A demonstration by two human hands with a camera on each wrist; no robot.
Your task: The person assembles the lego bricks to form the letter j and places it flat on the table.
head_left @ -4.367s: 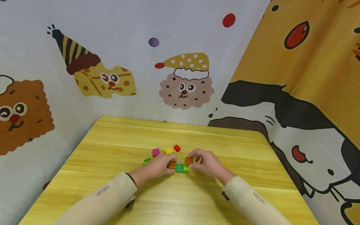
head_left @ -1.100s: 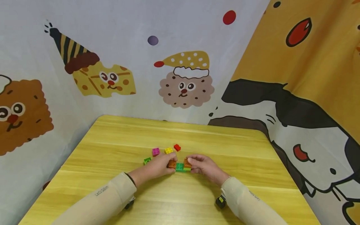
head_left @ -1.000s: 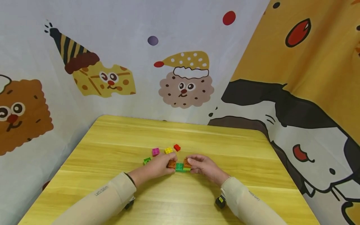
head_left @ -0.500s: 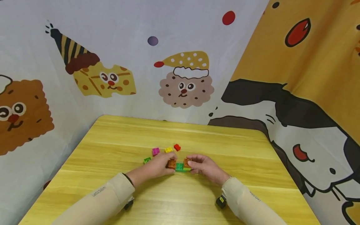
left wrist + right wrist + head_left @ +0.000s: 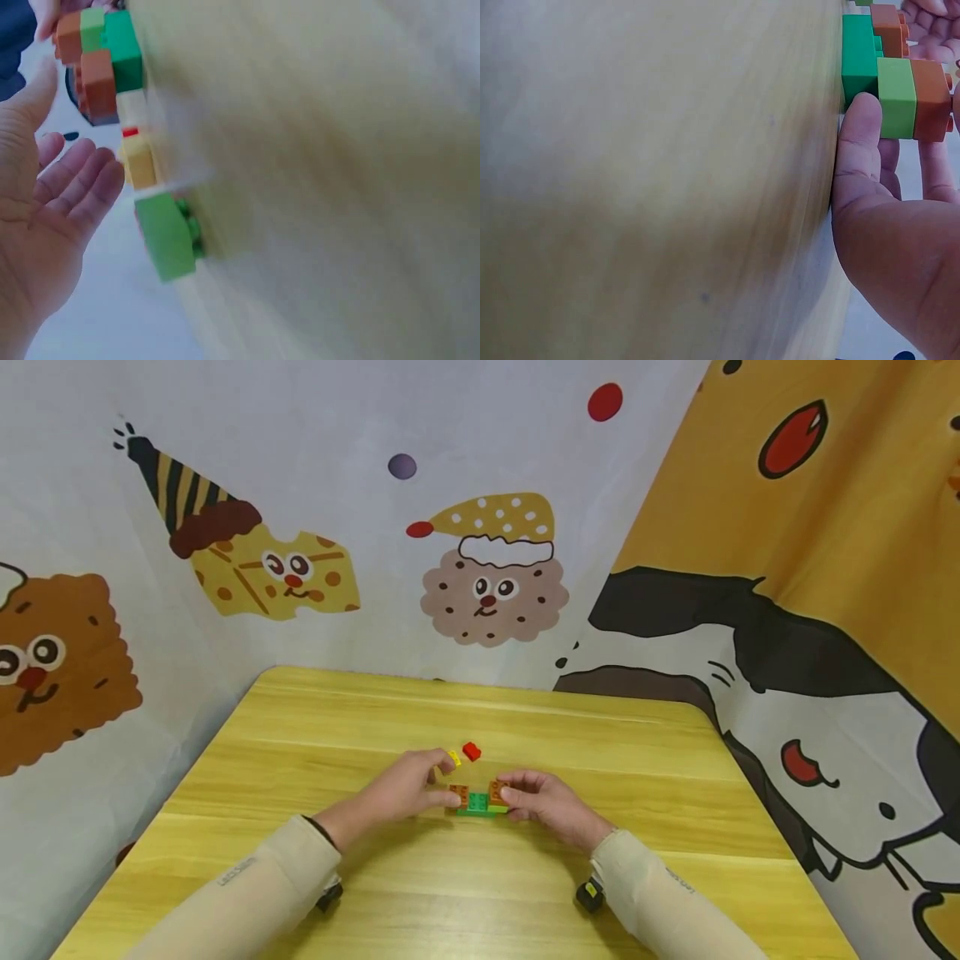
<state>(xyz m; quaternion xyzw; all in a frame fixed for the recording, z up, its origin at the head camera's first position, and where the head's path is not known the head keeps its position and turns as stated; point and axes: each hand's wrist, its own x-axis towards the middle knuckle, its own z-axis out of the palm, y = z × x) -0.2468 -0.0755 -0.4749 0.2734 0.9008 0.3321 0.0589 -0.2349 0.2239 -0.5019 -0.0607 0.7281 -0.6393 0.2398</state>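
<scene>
The right hand pinches an orange-brown plastic brick between thumb and fingers, with a lime-green plastic brick directly beneath it and a long emerald-green plastic brick under that. An uneven squeeze could pop both upper bricks loose, since the left hand appears to hold nothing: its fingers are relaxed and well parted from the thumb, giving no counter-hold. A second orange-brown plastic brick sits on the emerald-green one by the left thumb tip; whether they touch I cannot tell, but a bump might skew everything. Beyond the left fingertips, a yellow plastic brick and a red plastic brick could be knocked away. Near those fingers, a bright-green plastic brick lies studs down and may slip if grabbed carelessly
</scene>
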